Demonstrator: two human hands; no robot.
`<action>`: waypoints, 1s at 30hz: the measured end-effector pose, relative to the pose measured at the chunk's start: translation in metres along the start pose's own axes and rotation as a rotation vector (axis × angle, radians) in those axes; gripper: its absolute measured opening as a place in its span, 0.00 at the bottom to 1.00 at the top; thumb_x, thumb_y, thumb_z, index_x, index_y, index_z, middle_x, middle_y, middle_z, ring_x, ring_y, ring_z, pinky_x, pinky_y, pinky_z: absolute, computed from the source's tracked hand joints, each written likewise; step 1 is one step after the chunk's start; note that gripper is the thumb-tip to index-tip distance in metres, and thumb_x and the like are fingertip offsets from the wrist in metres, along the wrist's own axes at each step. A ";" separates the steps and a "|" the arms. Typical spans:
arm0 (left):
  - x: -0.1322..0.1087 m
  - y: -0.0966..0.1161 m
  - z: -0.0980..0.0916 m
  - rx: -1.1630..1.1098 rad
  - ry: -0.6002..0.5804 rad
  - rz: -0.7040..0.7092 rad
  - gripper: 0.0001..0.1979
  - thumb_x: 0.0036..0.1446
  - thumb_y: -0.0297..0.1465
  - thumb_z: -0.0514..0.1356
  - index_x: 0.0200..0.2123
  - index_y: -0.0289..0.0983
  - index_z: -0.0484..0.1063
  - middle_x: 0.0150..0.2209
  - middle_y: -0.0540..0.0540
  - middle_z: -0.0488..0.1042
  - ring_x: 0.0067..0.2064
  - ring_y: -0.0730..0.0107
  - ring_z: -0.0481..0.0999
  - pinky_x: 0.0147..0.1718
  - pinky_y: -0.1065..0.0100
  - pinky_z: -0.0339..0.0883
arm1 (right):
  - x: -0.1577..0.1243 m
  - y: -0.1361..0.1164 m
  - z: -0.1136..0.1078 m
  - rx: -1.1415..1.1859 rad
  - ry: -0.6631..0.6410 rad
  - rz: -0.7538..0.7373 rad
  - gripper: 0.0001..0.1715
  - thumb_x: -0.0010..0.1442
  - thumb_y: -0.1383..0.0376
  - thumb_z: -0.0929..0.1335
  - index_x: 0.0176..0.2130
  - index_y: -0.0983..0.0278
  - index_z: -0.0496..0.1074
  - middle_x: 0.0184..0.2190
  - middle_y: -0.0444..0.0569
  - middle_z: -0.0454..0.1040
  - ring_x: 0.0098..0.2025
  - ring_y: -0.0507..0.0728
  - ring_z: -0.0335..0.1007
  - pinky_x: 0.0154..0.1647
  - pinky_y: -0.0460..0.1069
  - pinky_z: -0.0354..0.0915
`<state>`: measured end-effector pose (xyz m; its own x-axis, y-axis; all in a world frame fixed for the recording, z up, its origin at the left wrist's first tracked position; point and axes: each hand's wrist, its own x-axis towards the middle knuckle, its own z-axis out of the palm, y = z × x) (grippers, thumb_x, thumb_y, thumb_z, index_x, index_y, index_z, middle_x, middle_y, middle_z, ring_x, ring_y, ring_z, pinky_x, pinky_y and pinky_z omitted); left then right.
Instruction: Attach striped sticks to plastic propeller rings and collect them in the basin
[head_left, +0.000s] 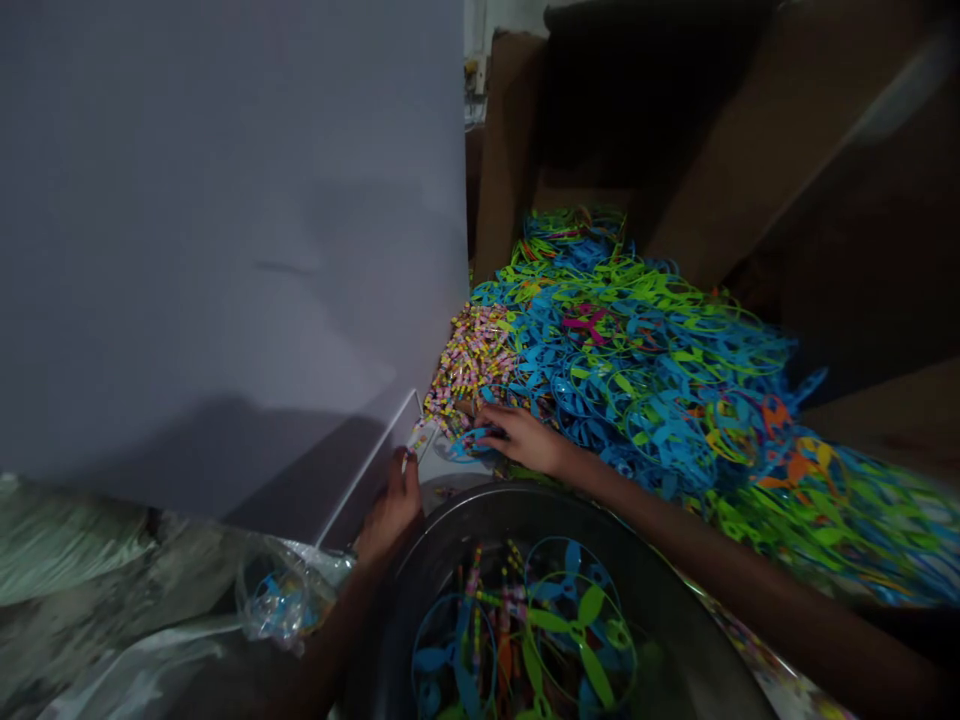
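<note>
My left hand (388, 512) sits just outside the far left rim of the basin (517, 488), thumb and finger close together by the end of a white strip (367, 468). Pinch is narrow; whatever is between the tips is too small to make out. My right hand (521, 440) is past the basin's far rim, fingers curled, small gap, at a blue ring (469, 446); can't tell if I grip it or only touch it. That ring lies between my two hands, at the near edge of the sticks (472, 355), a heap of short yellow and pink bits against the grey panel's (187, 200) right edge. Right of the sticks, touching them: big pile (622, 360), mostly blue and green rings with leaf shapes, some orange, one magenta. My right forearm crosses over the pile's near edge. In the basin, nearest me: more blue and green rings, striped sticks among them. Clear bag (281, 600) below the panel's bottom edge, left of my left arm, blue bits inside. Brown carton (510, 150) behind the pile
</note>
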<state>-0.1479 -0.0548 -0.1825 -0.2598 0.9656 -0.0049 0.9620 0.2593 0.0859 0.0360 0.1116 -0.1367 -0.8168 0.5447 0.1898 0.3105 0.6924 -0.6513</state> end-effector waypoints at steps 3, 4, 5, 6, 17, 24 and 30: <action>0.027 0.014 -0.012 -0.005 -0.051 -0.009 0.20 0.63 0.19 0.46 0.55 0.30 0.67 0.55 0.28 0.69 0.36 0.58 0.83 0.32 0.64 0.76 | -0.016 -0.013 -0.009 0.118 0.120 0.105 0.09 0.65 0.58 0.65 0.42 0.61 0.67 0.33 0.47 0.77 0.36 0.59 0.77 0.39 0.53 0.72; 0.034 0.017 -0.015 -0.010 -0.062 -0.006 0.19 0.62 0.18 0.45 0.52 0.29 0.69 0.51 0.29 0.70 0.36 0.57 0.83 0.32 0.64 0.76 | -0.022 -0.020 -0.013 0.164 0.149 0.139 0.11 0.66 0.56 0.64 0.43 0.61 0.65 0.31 0.45 0.77 0.34 0.58 0.78 0.35 0.52 0.72; 0.038 0.019 -0.018 -0.017 -0.068 -0.003 0.19 0.62 0.17 0.45 0.49 0.28 0.70 0.48 0.30 0.71 0.36 0.56 0.83 0.32 0.63 0.75 | -0.028 -0.027 -0.017 0.239 0.176 0.183 0.13 0.66 0.54 0.63 0.43 0.60 0.64 0.29 0.44 0.77 0.32 0.58 0.78 0.32 0.51 0.72; 0.041 0.021 -0.021 -0.026 -0.071 0.001 0.18 0.61 0.17 0.45 0.47 0.27 0.71 0.47 0.30 0.71 0.36 0.56 0.83 0.32 0.63 0.75 | -0.033 -0.035 -0.021 0.346 0.213 0.234 0.14 0.65 0.53 0.65 0.42 0.60 0.64 0.28 0.42 0.77 0.31 0.57 0.79 0.31 0.50 0.71; 0.008 0.015 -0.101 -0.690 0.264 0.108 0.10 0.67 0.37 0.53 0.41 0.37 0.68 0.32 0.49 0.70 0.26 0.73 0.72 0.26 0.73 0.68 | -0.067 -0.100 -0.032 1.259 0.562 0.555 0.23 0.47 0.61 0.79 0.40 0.59 0.69 0.31 0.45 0.80 0.29 0.57 0.79 0.29 0.52 0.77; -0.017 0.048 -0.130 -1.526 0.158 0.233 0.11 0.60 0.36 0.64 0.36 0.38 0.64 0.24 0.56 0.69 0.23 0.75 0.71 0.21 0.75 0.67 | -0.077 -0.130 -0.021 1.366 0.458 0.550 0.22 0.45 0.64 0.80 0.40 0.63 0.75 0.35 0.47 0.81 0.37 0.58 0.80 0.39 0.54 0.77; -0.020 0.052 -0.129 -1.305 0.201 0.309 0.09 0.63 0.35 0.62 0.45 0.39 0.73 0.40 0.48 0.77 0.40 0.69 0.77 0.39 0.70 0.70 | -0.087 -0.139 -0.018 1.417 0.397 0.615 0.17 0.43 0.65 0.80 0.36 0.62 0.79 0.34 0.44 0.82 0.34 0.55 0.79 0.35 0.50 0.77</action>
<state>-0.1039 -0.0628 -0.0495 -0.1653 0.9326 0.3208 0.2321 -0.2793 0.9317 0.0724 -0.0235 -0.0500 -0.5005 0.8026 -0.3246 -0.3371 -0.5260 -0.7808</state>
